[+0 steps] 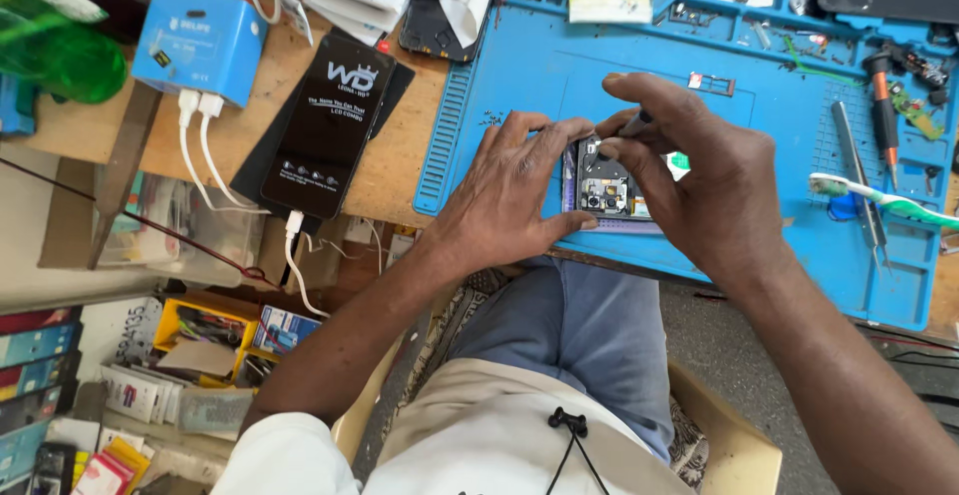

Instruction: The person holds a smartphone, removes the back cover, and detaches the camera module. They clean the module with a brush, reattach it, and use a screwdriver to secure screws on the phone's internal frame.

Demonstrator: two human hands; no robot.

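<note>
The left hand (504,190) clamps the opened phone (604,187) at its left edge, holding it flat on the blue repair mat (519,65). The right hand (699,170) pinches a thin tool (635,123) with its tip at the phone's upper internals. The step in hand appears to be component work inside the chassis; the next move calls for a steady, light tip. A screwdriver (881,100) and a toothbrush (884,198) lie to the right.

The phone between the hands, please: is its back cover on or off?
Off: the phone shows bare camera modules and boards between the left hand and right hand.
</note>
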